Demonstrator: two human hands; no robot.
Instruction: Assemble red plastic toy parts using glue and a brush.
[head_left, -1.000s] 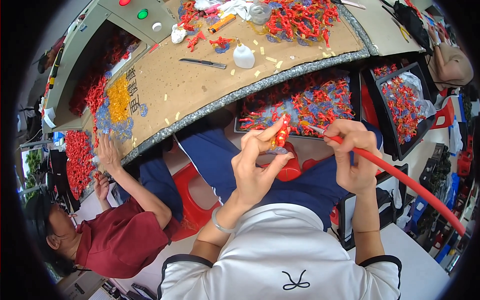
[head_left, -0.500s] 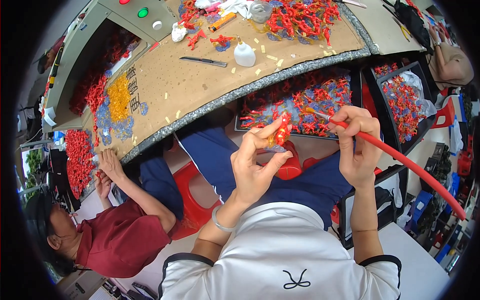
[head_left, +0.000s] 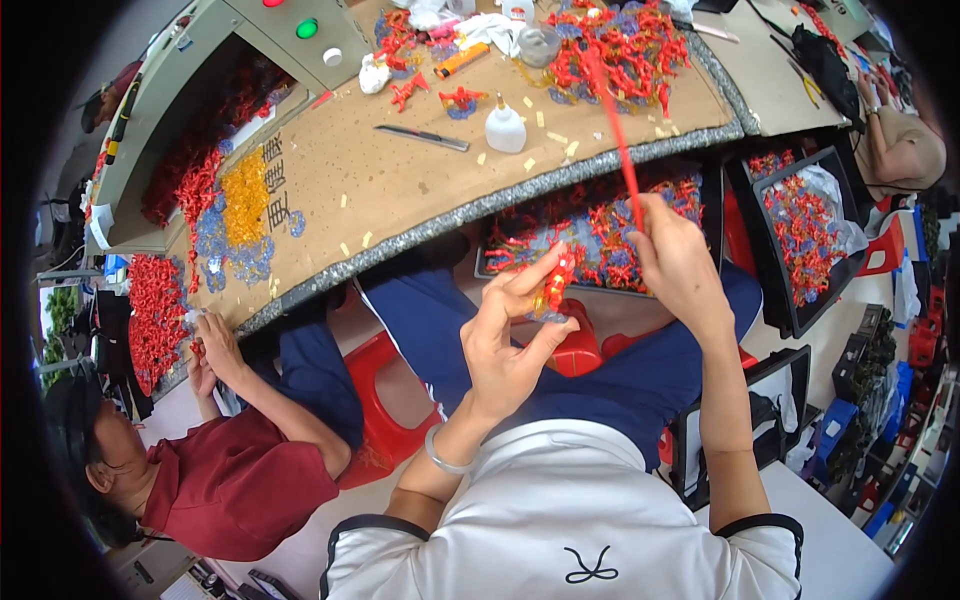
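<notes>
My left hand (head_left: 502, 345) pinches a small red toy figurine (head_left: 562, 275) with clear yellow and bluish parts between thumb and fingers, above my lap. To its right, my right hand (head_left: 680, 255) is closed round a red-handled paintbrush (head_left: 622, 140). The red handle points up and away over the table edge, slightly blurred. The brush's bristles are hidden by my hand. Beyond both hands lies a black tray (head_left: 487, 277) holding many red, yellow and blue figurines. Brush and figurine are apart.
On the brown-covered table (head_left: 400, 200) are a white squeeze bottle (head_left: 505, 128), a utility knife (head_left: 421, 137), an orange box (head_left: 462, 60) and a figurine pile (head_left: 650, 55). A second bin (head_left: 800, 325) stands right. At left, a co-worker (head_left: 240, 455) handles parts beside a machine (head_left: 235, 30).
My right hand has turned the paintbrush over: its handle pointed down to the right with the bristles towards the figurine, and now points up and away. My left hand keeps hold of the figurine.
</notes>
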